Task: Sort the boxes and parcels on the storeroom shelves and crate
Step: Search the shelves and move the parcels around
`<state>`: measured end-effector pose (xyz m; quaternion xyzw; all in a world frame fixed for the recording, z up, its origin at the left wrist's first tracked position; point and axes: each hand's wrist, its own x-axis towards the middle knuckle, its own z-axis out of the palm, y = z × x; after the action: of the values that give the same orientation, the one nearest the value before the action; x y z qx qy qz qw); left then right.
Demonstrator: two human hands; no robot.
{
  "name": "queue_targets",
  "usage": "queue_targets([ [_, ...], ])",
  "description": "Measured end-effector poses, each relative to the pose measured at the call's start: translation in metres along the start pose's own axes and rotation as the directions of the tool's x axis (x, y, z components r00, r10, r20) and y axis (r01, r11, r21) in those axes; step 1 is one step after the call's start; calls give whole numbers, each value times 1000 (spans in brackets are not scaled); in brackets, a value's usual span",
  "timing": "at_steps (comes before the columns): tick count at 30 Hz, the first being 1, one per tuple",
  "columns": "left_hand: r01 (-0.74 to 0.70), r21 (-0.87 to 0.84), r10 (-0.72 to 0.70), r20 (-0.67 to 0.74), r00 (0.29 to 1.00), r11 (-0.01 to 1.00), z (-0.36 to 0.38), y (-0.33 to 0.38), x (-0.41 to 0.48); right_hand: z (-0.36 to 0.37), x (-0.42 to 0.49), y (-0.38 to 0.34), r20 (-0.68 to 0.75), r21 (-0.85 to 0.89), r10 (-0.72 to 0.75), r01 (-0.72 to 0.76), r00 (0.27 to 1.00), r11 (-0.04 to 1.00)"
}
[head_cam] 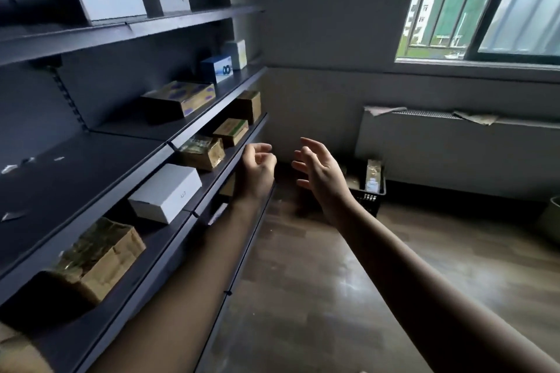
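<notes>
Both my arms reach forward beside dark shelves (91, 160) on the left. My left hand (257, 169) hovers by the front edge of a lower shelf with its fingers loosely curled and holds nothing. My right hand (321, 169) is spread in the air, empty. On the lower shelf lie a white box (166, 191), a taped brown parcel (203, 151), a green-labelled carton (231, 130) and a brown box (250, 106). A larger taped cardboard parcel (100, 257) sits nearer me. A black crate (368, 195) stands on the floor beyond my right hand, with an upright parcel (373, 175) in it.
The middle shelf carries a purple-spotted carton (181, 97), a blue box (218, 68) and a pale box (238, 53). Two white boxes (112, 4) stand on the top shelf. A radiator cover (454, 145) runs under the window (485, 3). Wooden floor lies ahead.
</notes>
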<state>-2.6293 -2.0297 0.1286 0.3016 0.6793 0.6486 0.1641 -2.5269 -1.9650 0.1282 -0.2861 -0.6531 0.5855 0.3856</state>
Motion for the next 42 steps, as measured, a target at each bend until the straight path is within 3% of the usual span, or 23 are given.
queue_targets([
  [9, 74, 18, -72, -100, 992, 997, 135, -12, 137, -99, 192, 44, 102, -27, 58, -56, 993, 998],
  [18, 86, -43, -94, -235, 967, 995, 214, -29, 281, -128, 354, 68, 185, -19, 71, -69, 980, 997],
  [26, 92, -111, -124, -324, 938, 990, 238, -85, 434, -106, 515, 117, 230, -78, 78, -61, 970, 995],
  [33, 178, -189, -245, -431, 868, 966, 232, -143, 579, -65, 659, 157, 289, -126, 153, -121, 945, 985],
  [42, 325, -189, -376, -482, 791, 926, 235, -210, 664, -7, 775, 227, 380, -269, 233, -134, 895, 954],
])
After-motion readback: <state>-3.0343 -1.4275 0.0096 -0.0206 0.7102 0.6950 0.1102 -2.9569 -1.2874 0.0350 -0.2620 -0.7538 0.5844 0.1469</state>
